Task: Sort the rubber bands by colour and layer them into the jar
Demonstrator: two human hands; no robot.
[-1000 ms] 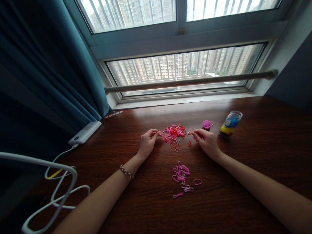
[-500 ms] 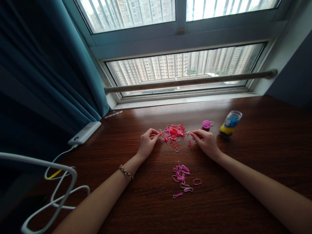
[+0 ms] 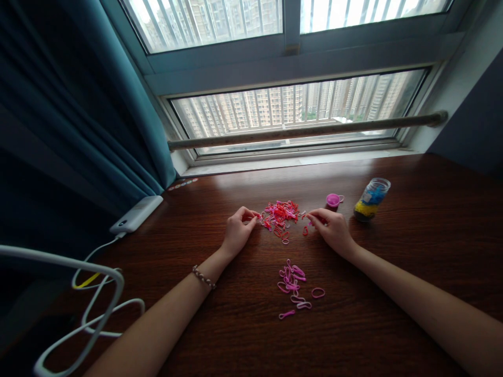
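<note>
A mixed heap of red and pink rubber bands (image 3: 282, 213) lies on the brown wooden table between my hands. At its left edge, my left hand (image 3: 238, 230) pinches a red rubber band between thumb and forefinger. My right hand (image 3: 330, 230) is closed in a pinch just right of the heap; whatever sits at its fingertips is too small to make out. A loose red band (image 3: 305, 231) and a bit of pink lie by its fingers. Closer to me is a smaller group of pink and purple bands (image 3: 291, 280), with one round pink band (image 3: 318, 293) beside it.
Behind my right hand stand a small pink cup (image 3: 332, 200) with a loop handle and a glass jar (image 3: 371, 200) with blue and yellow contents. A white power bank (image 3: 136, 214) with a cable lies at the left, by the blue curtain (image 3: 129, 104). A barred window runs along the back.
Both hands stay in nearly the same place. The left fingertips have shifted very slightly at the heap's edge; the bands on the table look unmoved.
</note>
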